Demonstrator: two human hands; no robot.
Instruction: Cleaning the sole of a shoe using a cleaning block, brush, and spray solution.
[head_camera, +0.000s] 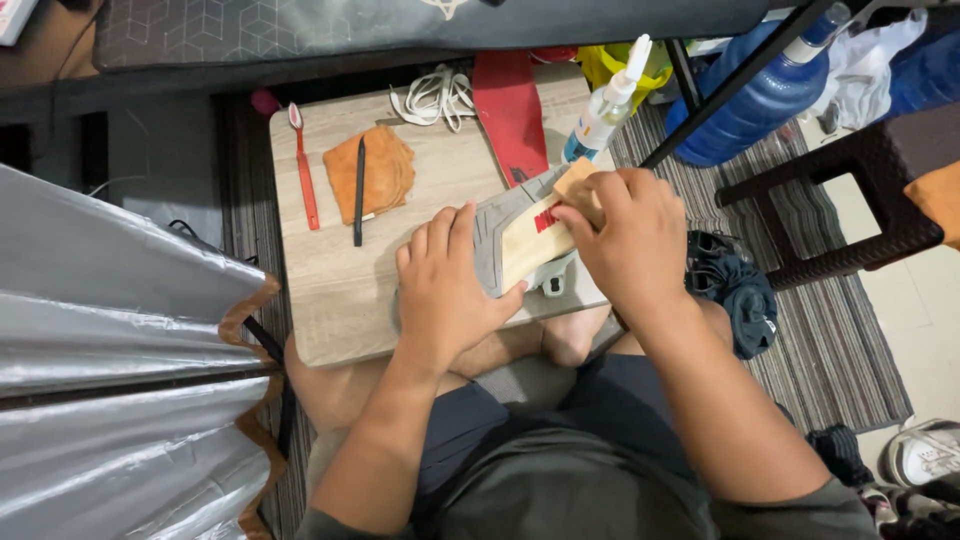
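Note:
A grey shoe (505, 235) with a pale sole and a red mark lies sole-up on a small wooden table (330, 285) over my lap. My left hand (448, 290) presses down on the shoe's near end and holds it still. My right hand (632, 235) grips a small tan block (573, 182), a brush or sponge, and presses it against the shoe's far end. The block's working face is hidden under my fingers.
On the table lie a red toothbrush (303, 170), an orange cloth (378, 172) with a black pen (358, 190) on it, white laces (437, 96), a red insole (512, 112) and a spray bottle (608, 102). A blue water jug (755, 100), a dark stool (860, 200) and silver fabric (110, 350) surround me.

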